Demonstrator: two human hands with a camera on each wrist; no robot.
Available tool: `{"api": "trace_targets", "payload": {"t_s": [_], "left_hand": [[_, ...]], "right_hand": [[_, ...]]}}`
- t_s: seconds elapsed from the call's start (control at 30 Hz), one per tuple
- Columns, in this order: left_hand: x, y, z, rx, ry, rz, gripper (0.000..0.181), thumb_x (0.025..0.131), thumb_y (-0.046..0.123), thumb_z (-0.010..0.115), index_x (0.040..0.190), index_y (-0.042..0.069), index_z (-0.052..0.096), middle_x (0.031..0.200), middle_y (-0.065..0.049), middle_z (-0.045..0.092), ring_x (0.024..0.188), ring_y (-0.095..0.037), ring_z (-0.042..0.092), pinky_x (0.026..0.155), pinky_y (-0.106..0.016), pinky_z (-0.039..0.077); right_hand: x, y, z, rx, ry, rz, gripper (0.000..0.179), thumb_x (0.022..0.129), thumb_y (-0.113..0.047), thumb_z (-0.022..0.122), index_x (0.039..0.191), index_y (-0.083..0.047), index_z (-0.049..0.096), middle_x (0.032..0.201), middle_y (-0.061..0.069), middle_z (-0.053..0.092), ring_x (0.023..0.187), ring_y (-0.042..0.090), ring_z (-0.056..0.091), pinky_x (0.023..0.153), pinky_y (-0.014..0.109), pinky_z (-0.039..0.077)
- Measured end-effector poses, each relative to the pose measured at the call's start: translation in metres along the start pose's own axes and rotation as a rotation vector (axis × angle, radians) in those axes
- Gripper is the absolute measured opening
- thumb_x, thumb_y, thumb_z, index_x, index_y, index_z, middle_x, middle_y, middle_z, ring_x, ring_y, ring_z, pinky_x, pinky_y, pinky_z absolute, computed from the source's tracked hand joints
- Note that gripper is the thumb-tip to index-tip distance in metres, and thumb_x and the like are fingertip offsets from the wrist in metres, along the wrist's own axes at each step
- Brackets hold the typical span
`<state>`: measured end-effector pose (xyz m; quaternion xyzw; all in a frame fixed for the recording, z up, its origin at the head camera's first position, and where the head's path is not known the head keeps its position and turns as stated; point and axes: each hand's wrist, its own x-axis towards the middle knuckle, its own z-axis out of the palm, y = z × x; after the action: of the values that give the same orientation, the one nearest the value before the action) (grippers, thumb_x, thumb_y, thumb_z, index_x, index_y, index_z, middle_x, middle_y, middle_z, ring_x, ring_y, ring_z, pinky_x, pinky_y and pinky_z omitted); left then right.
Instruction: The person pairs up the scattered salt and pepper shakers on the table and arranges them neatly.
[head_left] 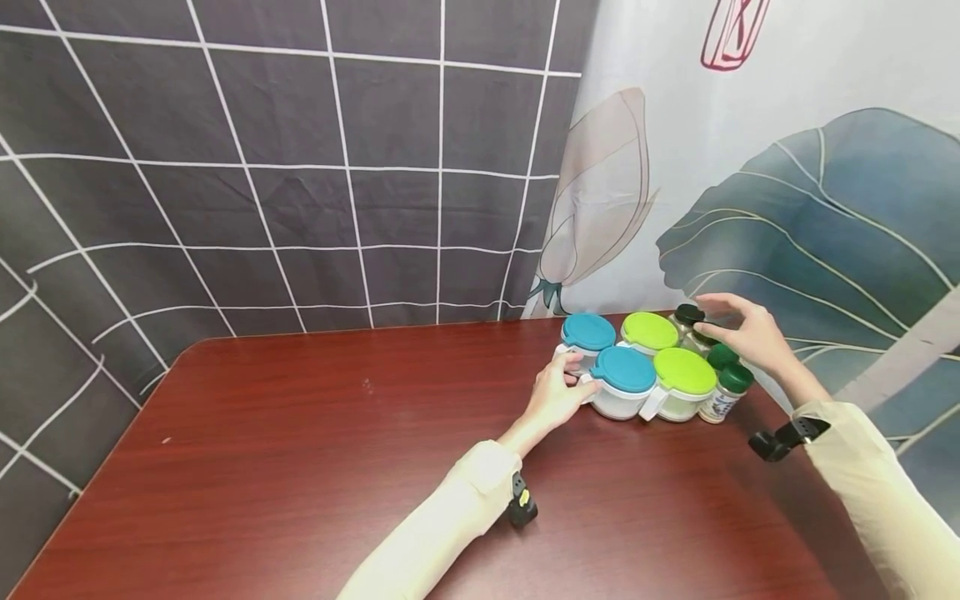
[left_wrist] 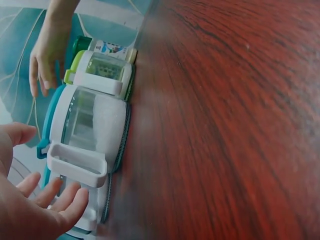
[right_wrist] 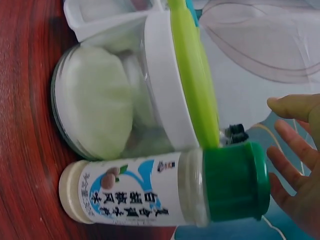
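Two clear jars with blue lids, a front one [head_left: 624, 371] and a back one [head_left: 588, 332], stand beside two with lime-green lids, front [head_left: 684, 372] and back [head_left: 649, 331]. My left hand [head_left: 553, 396] is at the left side of the blue-lidded pair, its fingers loosely spread by a white handle [left_wrist: 77, 164]. Over the right end of the group hovers my right hand [head_left: 750, 333], fingers apart and nothing held. Below it are black-capped bottles [head_left: 688, 315] and green-capped ones; the labelled seasoning bottle [right_wrist: 132, 192] is nearest in the right wrist view.
The jars and bottles form one tight cluster near the back right of the reddish-brown wooden table [head_left: 337, 450]. Close behind hang a dark grid-patterned cloth [head_left: 300, 167] and a pale cloth with large leaf prints [head_left: 825, 208].
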<state>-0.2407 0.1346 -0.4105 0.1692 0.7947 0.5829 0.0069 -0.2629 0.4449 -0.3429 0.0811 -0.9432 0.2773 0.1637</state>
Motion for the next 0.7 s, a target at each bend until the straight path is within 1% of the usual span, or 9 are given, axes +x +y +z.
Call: {"api": "trace_targets", "payload": {"t_s": [0.1, 0.17, 0.2, 0.23, 0.3, 0.37, 0.43, 0.47, 0.7], "left_hand": [[0.001, -0.001, 0.002, -0.017, -0.006, -0.002, 0.052, 0.082, 0.024, 0.072, 0.129, 0.007, 0.056, 0.120, -0.013, 0.064, 0.102, -0.026, 0.065, 0.084, -0.023, 0.051], [0.002, -0.002, 0.003, -0.028, -0.008, -0.008, 0.052, 0.083, 0.023, 0.072, 0.129, 0.007, 0.055, 0.119, -0.012, 0.064, 0.102, -0.025, 0.065, 0.083, -0.022, 0.051], [0.003, -0.002, 0.004, -0.032, -0.007, -0.012, 0.052, 0.082, 0.023, 0.072, 0.129, 0.006, 0.055, 0.119, -0.012, 0.064, 0.101, -0.024, 0.065, 0.083, -0.022, 0.051], [0.003, -0.002, 0.004, -0.033, -0.006, -0.016, 0.053, 0.082, 0.023, 0.072, 0.129, 0.007, 0.055, 0.119, -0.012, 0.065, 0.101, -0.024, 0.065, 0.083, -0.021, 0.051], [0.004, -0.002, 0.004, -0.034, -0.001, -0.028, 0.053, 0.082, 0.024, 0.072, 0.129, 0.007, 0.055, 0.118, -0.011, 0.065, 0.100, -0.023, 0.065, 0.083, -0.022, 0.050], [0.005, -0.002, 0.005, -0.032, -0.004, -0.037, 0.053, 0.082, 0.024, 0.072, 0.129, 0.008, 0.055, 0.117, -0.011, 0.066, 0.100, -0.022, 0.064, 0.083, -0.023, 0.050], [0.005, -0.002, 0.005, -0.026, -0.014, -0.039, 0.052, 0.083, 0.025, 0.072, 0.129, 0.009, 0.056, 0.118, -0.011, 0.065, 0.099, -0.021, 0.064, 0.083, -0.023, 0.050], [0.005, -0.002, 0.005, -0.026, -0.021, -0.038, 0.052, 0.083, 0.025, 0.072, 0.129, 0.009, 0.056, 0.119, -0.011, 0.065, 0.100, -0.021, 0.064, 0.083, -0.023, 0.050], [0.006, -0.005, 0.007, -0.015, -0.058, -0.009, 0.042, 0.085, 0.025, 0.070, 0.124, 0.010, 0.061, 0.115, -0.009, 0.066, 0.092, -0.015, 0.062, 0.077, -0.018, 0.048]], "right_hand": [[0.000, 0.003, -0.002, -0.004, -0.012, 0.022, 0.050, 0.089, -0.025, 0.069, 0.132, -0.005, 0.053, 0.128, 0.024, 0.056, 0.102, 0.003, 0.052, 0.083, 0.030, 0.047], [0.000, 0.005, -0.003, -0.011, -0.016, 0.034, 0.053, 0.088, -0.026, 0.069, 0.133, -0.005, 0.052, 0.128, 0.024, 0.055, 0.102, 0.005, 0.051, 0.081, 0.036, 0.046], [0.000, 0.007, -0.003, -0.011, -0.016, 0.036, 0.054, 0.088, -0.026, 0.069, 0.134, -0.005, 0.051, 0.127, 0.025, 0.055, 0.101, 0.002, 0.050, 0.079, 0.035, 0.046], [0.000, 0.009, -0.004, -0.007, -0.015, 0.038, 0.054, 0.088, -0.025, 0.069, 0.135, -0.004, 0.050, 0.124, 0.018, 0.059, 0.099, 0.000, 0.050, 0.078, 0.033, 0.046], [0.000, 0.013, -0.004, -0.005, -0.007, 0.047, 0.056, 0.088, -0.026, 0.069, 0.136, -0.006, 0.048, 0.119, 0.014, 0.061, 0.092, -0.013, 0.043, 0.074, 0.021, 0.041], [0.000, 0.018, -0.004, 0.017, -0.001, 0.051, 0.057, 0.088, -0.025, 0.069, 0.137, -0.006, 0.047, 0.113, 0.005, 0.062, 0.089, -0.019, 0.040, 0.071, 0.015, 0.039], [0.000, 0.023, -0.005, 0.028, 0.004, 0.073, 0.057, 0.088, -0.027, 0.069, 0.137, -0.006, 0.047, 0.109, -0.005, 0.060, 0.087, -0.019, 0.042, 0.069, 0.009, 0.038], [-0.001, 0.026, -0.006, 0.034, 0.004, 0.081, 0.058, 0.088, -0.027, 0.069, 0.137, -0.006, 0.046, 0.111, -0.001, 0.061, 0.087, -0.019, 0.043, 0.069, 0.008, 0.037], [-0.006, 0.038, -0.007, 0.070, -0.019, 0.126, 0.057, 0.090, -0.030, 0.066, 0.138, -0.007, 0.046, 0.107, -0.021, 0.053, 0.089, -0.016, 0.043, 0.070, 0.008, 0.037]]}}
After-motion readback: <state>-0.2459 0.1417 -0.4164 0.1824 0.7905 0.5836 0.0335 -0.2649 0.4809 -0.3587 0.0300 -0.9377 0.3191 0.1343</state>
